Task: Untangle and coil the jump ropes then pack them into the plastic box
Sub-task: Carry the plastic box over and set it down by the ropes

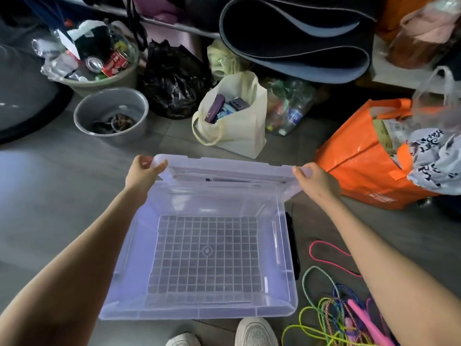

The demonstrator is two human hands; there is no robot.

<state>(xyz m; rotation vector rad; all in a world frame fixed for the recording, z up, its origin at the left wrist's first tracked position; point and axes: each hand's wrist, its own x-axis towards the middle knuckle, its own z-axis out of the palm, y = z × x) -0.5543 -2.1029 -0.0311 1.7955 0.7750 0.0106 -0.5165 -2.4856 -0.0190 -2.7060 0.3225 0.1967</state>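
A clear plastic box [132, 245] sits on the grey floor in front of me, with nothing inside and a grid pattern on its bottom. Its clear lid [224, 168] is raised over the far rim. My left hand [142, 171] grips the lid's left corner and my right hand [316, 181] grips its right corner. A tangle of jump ropes [331, 313] in green, pink, blue and striped colours lies on the floor to the right of the box, partly under my right forearm. A pink handle [361, 318] shows among them.
An orange bag [354, 156] stands at the right, a cream tote [239, 126] behind the box, a grey bucket [109, 113] and a black bin bag [172, 81] further left. Rolled mats [294, 38] lie at the back. My shoes [254, 333] are at the box's near edge.
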